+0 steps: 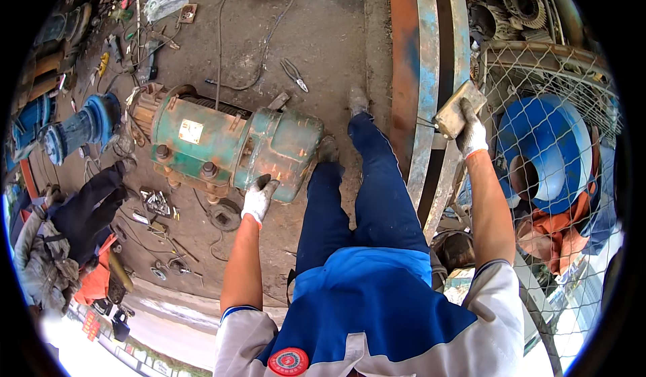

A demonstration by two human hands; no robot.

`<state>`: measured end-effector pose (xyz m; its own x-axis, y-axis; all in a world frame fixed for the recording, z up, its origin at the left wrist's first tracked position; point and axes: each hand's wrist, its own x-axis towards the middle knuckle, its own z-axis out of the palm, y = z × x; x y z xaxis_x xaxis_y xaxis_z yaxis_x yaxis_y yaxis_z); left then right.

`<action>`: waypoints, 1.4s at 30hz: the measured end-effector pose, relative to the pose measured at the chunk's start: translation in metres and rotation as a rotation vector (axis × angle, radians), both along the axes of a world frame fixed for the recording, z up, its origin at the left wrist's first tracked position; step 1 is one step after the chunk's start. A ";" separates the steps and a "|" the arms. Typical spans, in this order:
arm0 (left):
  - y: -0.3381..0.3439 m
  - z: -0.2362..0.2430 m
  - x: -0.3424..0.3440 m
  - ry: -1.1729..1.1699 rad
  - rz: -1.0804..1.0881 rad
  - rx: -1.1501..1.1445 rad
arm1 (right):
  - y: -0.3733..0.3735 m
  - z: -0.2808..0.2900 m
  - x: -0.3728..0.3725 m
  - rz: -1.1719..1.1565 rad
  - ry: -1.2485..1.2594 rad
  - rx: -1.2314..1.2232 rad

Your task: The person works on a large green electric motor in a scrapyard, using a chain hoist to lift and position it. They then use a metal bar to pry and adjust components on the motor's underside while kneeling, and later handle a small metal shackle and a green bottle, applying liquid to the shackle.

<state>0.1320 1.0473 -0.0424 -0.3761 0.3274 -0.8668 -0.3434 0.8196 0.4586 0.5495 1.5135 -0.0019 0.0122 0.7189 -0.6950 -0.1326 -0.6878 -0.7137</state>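
A green, rust-marked electric hoist [202,134] lies on the ground to my left, its rounded end cover [289,151] nearest my legs. My left hand [259,198], in a white glove with grey fingers, rests against the lower edge of that cover, fingers laid along it and partly hidden. Out to the right, my right hand [472,129], gloved alike, grips a worn, yellowish-grey rectangular box [459,108] over the steel beams. Thin wires stick out at the box's left side.
Pliers [294,75] and a black cable [259,60] lie beyond the hoist. Long steel beams [425,60] run along my right, beside a wire-mesh fence [538,74] with a blue round housing [542,145] behind it. Another person [81,209] is at far left, near a tray of small parts [156,203].
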 end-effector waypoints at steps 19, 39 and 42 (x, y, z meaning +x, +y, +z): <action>0.309 -0.092 -0.128 -0.127 0.117 -0.249 | 0.258 -0.137 0.007 -0.085 -0.445 -0.669; 0.269 -0.394 -0.305 -0.066 0.855 0.009 | 0.266 -0.283 -0.861 2.357 -0.538 0.861; 0.256 -0.458 -0.309 -0.007 0.833 -0.270 | 0.235 -0.372 -0.888 2.833 -0.673 0.946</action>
